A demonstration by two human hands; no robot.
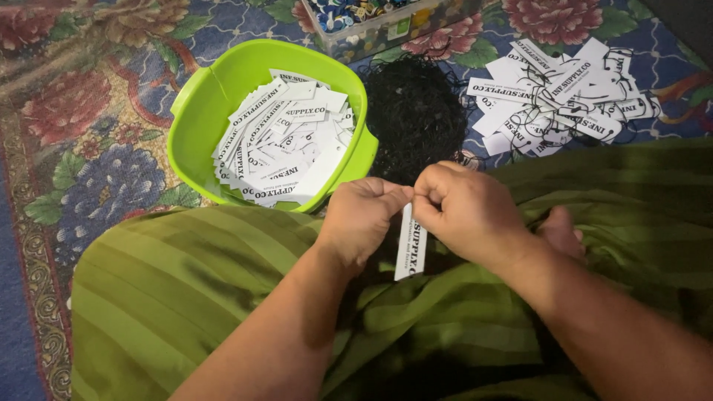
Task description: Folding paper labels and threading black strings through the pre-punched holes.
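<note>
Both hands meet over the lap, above the green striped cloth [186, 289] that covers the person's knees. The left hand [360, 223] is curled nearly closed, thumb and forefinger pinching the top end of a narrow white paper tag [410, 249], which hangs down edge-on between the two hands. The right hand [468, 212] is likewise closed into a pinch at the same top end, its fingertips pressed against those of the left; whether it also holds a thread cannot be made out. Beyond the hands, on the floral carpet [89, 119], a lime green basin [200, 96] sits toward the left, filled with loose white tags of the same kind. Just beside its right rim lies a tangle of black strings [416, 111], and further right, near the carpet's far right edge, a spread of tags with black loops already on them [557, 96]. A clear plastic box of small coloured bits [371, 22] stands at the top edge. By my judgement, work this fine goes best with the tag kept still by the left pinch, just below its top end, so the end stays uncovered, while the right fingertips do the delicate part close to the paper, with the tag turned toward the light rather than edge-on.
</note>
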